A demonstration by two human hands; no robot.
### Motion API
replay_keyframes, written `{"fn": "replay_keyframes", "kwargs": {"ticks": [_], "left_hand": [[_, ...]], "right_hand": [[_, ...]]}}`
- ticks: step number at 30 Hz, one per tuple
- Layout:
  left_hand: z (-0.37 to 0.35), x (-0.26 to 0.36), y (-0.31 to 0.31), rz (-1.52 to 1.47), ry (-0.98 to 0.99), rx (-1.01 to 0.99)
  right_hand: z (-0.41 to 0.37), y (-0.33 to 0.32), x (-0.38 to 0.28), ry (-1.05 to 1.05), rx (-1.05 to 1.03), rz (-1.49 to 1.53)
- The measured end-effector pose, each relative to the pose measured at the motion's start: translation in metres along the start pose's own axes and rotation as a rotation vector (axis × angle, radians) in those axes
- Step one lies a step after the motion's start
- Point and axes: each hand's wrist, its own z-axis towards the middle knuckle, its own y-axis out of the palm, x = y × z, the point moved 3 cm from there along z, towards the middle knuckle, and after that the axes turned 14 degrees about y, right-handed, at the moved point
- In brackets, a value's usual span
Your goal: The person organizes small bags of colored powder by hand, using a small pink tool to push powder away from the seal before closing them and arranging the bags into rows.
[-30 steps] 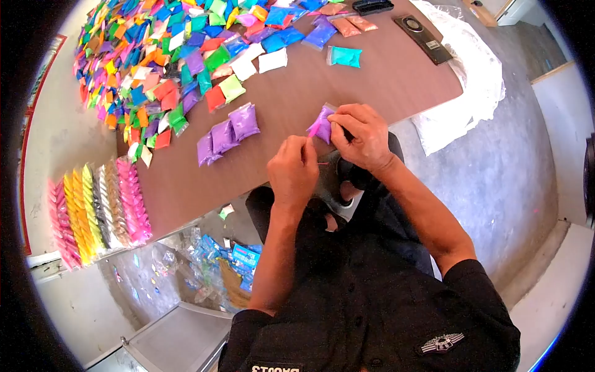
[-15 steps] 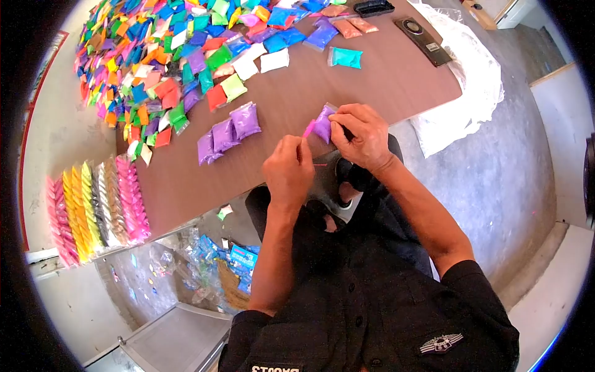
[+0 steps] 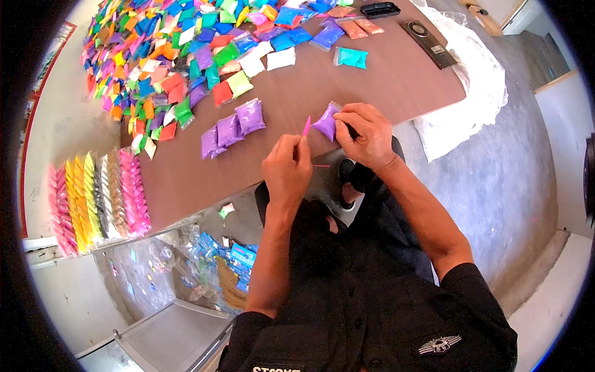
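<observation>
My left hand point(image 3: 287, 167) is closed around a slim, pointed pink stick point(image 3: 307, 126) whose tip points up, away from me. To its right, my right hand point(image 3: 365, 133) pinches the edge of a small clear packet with purple filling point(image 3: 325, 124), held over the table near its front edge. The stick and this packet are apart. Something dark shows under my right fingers, too hidden to name. Farther left, several similar purple packets point(image 3: 229, 130) lie overlapping in a short row. A thin pink strip point(image 3: 320, 165) shows just below my hands.
A large heap of coloured packets point(image 3: 180, 68) covers the brown table's point(image 3: 180, 186) far left. Twisted strips of packets point(image 3: 99, 198) lie at the left edge. A dark phone-like box point(image 3: 427, 43) and black tray point(image 3: 380, 10) sit far right, beside a white sack point(image 3: 462, 87).
The pink stick has come away from the purple packet and now points up. The packet has turned to show more of its flat side. My view has shifted slightly.
</observation>
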Motion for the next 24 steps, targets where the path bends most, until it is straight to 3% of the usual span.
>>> {"fn": "replay_keyframes", "kwargs": {"ticks": [2, 4, 12, 24], "left_hand": [[-0.001, 0.007, 0.001, -0.038, -0.018, -0.003], [-0.002, 0.016, 0.004, -0.061, 0.091, 0.019], [0.015, -0.003, -0.002, 0.024, 0.072, -0.008], [0.030, -0.001, 0.008, -0.126, 0.088, -0.104]], "right_hand": [[-0.001, -0.001, 0.000, 0.016, 0.002, 0.010], [-0.002, -0.002, 0.000, 0.022, -0.002, 0.008], [-0.001, -0.004, -0.002, 0.058, -0.054, 0.036], [-0.007, -0.011, 0.006, -0.075, -0.182, 0.027]]}}
